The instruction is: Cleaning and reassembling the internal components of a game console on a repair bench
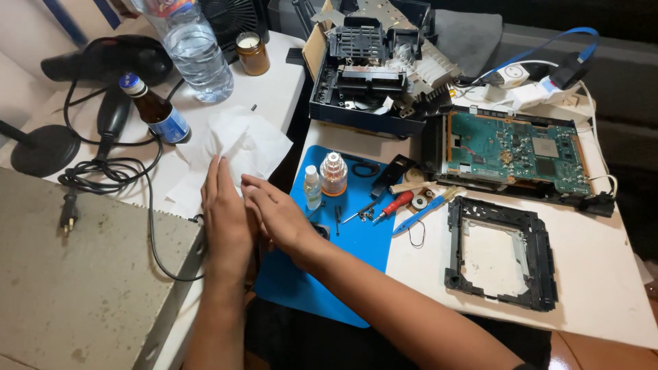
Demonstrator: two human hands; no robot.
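My left hand (226, 219) lies flat with fingers straight, its tips on a crumpled white tissue (236, 144) on the white table. My right hand (277, 216) presses against it from the right, fingers loosely curled at the tissue's lower edge; whether it grips the tissue or something small is hidden. Both hands sit at the left edge of a blue work mat (356, 236). On the mat stand a small clear dropper bottle (312, 186) and a rounder bottle of orange liquid (334, 175), with loose screws beside them.
A red-handled screwdriver (396, 203), blue tweezers (421, 212), a black plastic frame (497, 253), a green circuit board (524, 152) and an opened device chassis (373, 75) lie right. Left: a hair dryer (110, 65) with cord, water bottle (195, 51), brown bottle (154, 109), jar (253, 53).
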